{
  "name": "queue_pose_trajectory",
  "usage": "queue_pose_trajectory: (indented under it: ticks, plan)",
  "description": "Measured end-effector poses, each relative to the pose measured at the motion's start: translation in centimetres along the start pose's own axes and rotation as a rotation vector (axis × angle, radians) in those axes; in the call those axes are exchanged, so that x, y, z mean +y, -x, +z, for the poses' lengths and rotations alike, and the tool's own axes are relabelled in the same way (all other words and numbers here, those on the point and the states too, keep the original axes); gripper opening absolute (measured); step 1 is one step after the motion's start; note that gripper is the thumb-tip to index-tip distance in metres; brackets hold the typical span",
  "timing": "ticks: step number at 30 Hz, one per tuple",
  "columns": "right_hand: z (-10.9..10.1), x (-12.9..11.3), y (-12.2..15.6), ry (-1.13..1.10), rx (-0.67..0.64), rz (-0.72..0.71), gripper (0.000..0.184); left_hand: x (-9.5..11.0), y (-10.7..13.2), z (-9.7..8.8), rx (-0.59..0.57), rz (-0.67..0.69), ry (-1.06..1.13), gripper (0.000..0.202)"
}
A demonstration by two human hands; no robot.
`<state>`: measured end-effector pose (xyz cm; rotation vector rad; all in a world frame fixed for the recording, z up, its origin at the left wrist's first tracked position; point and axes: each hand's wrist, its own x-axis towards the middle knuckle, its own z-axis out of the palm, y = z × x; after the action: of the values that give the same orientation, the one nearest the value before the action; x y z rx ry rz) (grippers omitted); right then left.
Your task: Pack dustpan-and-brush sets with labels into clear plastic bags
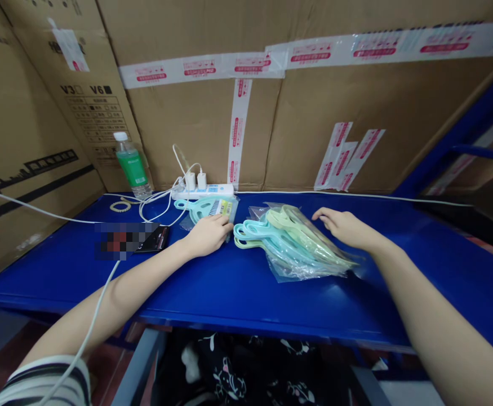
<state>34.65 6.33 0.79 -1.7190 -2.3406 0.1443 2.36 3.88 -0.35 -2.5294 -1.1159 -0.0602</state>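
Plastic-bagged pastel tools [286,239] between the hands [209,234]

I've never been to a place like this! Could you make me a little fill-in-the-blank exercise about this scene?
1. A wrapped pile lies between the left hand and right hand, on a tabletop colored ____.
2. The hand nearer the power strip is the ____ one.
3. The bottle has a cap colored ____.
4. The brown panels behind are made of ____.

Missing words: blue; left; white; cardboard.
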Motion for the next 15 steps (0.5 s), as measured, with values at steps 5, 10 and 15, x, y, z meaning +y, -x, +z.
queue_pose_trajectory:
  ticks: [5,10,15]
  plan:
    - [0.17,0.43,-0.32,-0.037,0.029,-0.082,0.033,-0.10,0.01,0.14,0.012,0.004,-0.014,0.020]
    - [0.25,0.46,-0.44,-0.025,0.000,-0.073,0.031,-0.14,0.02,0.12,-0.004,0.002,-0.026,0.020]
    - [0.36,0.33,-0.37,-0.047,0.002,-0.070,0.027,-0.17,0.00,0.17,-0.002,0.005,-0.027,0.020]
